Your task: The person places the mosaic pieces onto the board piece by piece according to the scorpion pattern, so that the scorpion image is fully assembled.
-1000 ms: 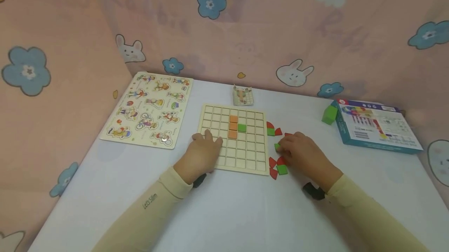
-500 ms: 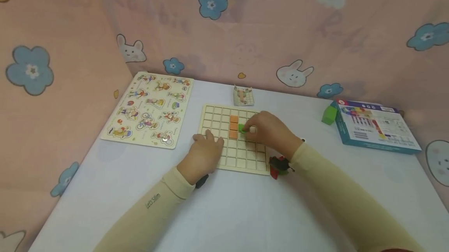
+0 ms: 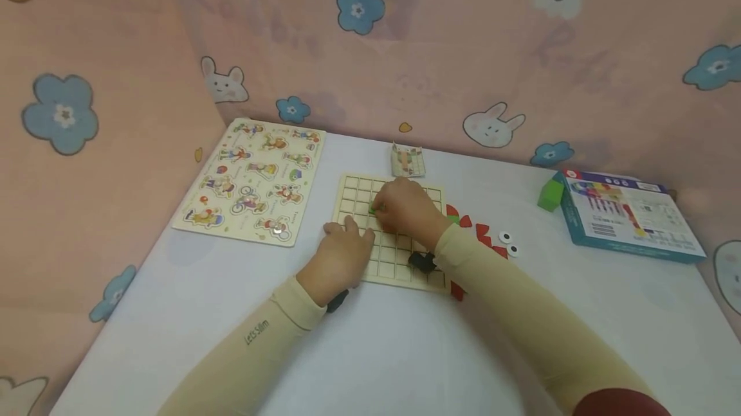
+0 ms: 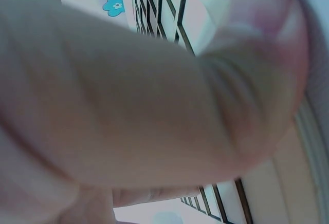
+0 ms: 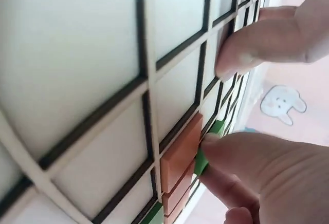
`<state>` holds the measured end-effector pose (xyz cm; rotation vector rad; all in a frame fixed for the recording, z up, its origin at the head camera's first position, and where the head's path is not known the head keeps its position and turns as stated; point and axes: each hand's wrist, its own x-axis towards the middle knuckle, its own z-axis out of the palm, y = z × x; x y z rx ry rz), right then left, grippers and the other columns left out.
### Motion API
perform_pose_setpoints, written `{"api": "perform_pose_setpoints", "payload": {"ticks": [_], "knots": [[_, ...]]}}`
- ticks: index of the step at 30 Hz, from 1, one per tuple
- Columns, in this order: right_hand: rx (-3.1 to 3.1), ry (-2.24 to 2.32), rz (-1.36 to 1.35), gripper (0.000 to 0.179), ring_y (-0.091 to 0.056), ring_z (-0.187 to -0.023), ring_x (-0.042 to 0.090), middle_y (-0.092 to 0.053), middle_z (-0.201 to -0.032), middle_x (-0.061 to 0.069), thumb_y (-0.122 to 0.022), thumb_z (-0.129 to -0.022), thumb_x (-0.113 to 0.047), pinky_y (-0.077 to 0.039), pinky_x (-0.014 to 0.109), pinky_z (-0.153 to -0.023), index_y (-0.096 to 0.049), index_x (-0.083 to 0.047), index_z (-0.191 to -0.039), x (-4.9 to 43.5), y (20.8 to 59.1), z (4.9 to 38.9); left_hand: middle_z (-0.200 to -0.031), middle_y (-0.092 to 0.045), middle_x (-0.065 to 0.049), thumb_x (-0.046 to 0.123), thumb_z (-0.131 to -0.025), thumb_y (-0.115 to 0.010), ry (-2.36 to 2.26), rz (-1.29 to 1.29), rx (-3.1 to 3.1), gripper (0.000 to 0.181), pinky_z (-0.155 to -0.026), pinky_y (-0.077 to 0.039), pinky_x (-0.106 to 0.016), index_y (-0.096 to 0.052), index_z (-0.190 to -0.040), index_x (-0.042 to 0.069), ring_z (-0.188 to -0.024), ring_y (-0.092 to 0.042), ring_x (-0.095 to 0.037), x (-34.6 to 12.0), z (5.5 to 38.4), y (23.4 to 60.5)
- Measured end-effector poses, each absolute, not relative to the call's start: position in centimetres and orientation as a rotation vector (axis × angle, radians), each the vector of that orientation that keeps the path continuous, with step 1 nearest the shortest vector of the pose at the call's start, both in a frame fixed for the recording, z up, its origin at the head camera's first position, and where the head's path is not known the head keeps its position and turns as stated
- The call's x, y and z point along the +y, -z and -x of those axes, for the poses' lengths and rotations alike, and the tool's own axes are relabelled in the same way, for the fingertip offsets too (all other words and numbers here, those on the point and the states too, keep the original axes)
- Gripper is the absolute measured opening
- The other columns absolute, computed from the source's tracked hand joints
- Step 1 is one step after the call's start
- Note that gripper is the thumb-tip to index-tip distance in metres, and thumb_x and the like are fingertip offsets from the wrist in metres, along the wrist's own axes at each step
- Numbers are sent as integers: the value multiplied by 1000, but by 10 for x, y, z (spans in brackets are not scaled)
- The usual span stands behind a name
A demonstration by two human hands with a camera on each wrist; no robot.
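Note:
A wooden grid board (image 3: 386, 254) lies on the white table in the head view. My right hand (image 3: 408, 210) is over its upper middle, pinching a green square tile (image 3: 373, 211) between thumb and finger. In the right wrist view that green tile (image 5: 203, 161) is at the board, right beside a row of orange tiles (image 5: 181, 153); another green tile (image 5: 154, 215) sits on their other side. From above, my right hand hides the orange tiles. My left hand (image 3: 338, 262) rests on the board's left edge with fingers spread; its thumb (image 4: 257, 80) lies along the rim.
Red pieces (image 3: 483, 233) and two eye discs (image 3: 505, 237) lie right of the board. A picture puzzle (image 3: 237, 207) lies left, a small folded card (image 3: 408, 161) stands behind. A green block (image 3: 551, 195) and a flat box (image 3: 637, 223) are at the right.
My right hand has moved from the loose pieces right of the board, leftward across it, bringing a green tile past the orange column. The left hand has stayed on the board's left edge.

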<state>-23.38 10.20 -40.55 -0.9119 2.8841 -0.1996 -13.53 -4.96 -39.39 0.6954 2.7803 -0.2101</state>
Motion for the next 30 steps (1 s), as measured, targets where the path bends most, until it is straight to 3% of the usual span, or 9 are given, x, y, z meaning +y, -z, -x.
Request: {"api": "perform_pose_setpoints", "payload": {"ticks": [4, 10, 18, 25, 30], "knots": [[2915, -7, 943, 14, -59, -93, 25, -76, -103, 2, -74, -95, -9, -54, 43, -82, -86, -18, -98, 98, 403, 226, -140, -54, -35, 25, -84, -91, 189, -671, 2778, 84, -95, -56, -59, -51, -155, 3, -115, -62, -57, -51, 136, 393], [2972, -61, 965, 20, -58, -108, 25, -74, -121, 1, -77, -97, -11, -49, 47, -95, -84, -19, -115, 99, 402, 212, -147, -50, -35, 27, -85, -90, 205, -659, 2757, 86, -101, -52, -61, -49, -157, 4, -119, -60, -57, -52, 136, 393], [2967, -120, 904, 27, -54, -117, 26, -68, -124, 2, -82, -96, -21, -43, 51, -105, -82, -23, -123, 103, 403, 207, -141, -55, -34, 26, -86, -89, 216, -701, 2776, 82, -100, -53, -60, -52, -155, 4, -113, -64, -54, -51, 135, 396], [2969, -125, 833, 29, -54, -121, 29, -67, -126, 4, -75, -100, -13, -42, 56, -108, -80, -25, -126, 110, 404, 203, -140, -55, -34, 26, -85, -89, 212, -697, 2778, 82, -98, -54, -60, -52, -155, 4, -114, -63, -55, -49, 135, 395], [2927, 54, 766, 32, -51, -130, 35, -63, -139, 8, -69, -103, -12, -40, 63, -107, -76, -23, -132, 115, 399, 210, -142, -52, -36, 23, -85, -89, 162, -662, 2777, 82, -90, -59, -56, -51, -156, 5, -117, -61, -58, -50, 135, 394]]}}
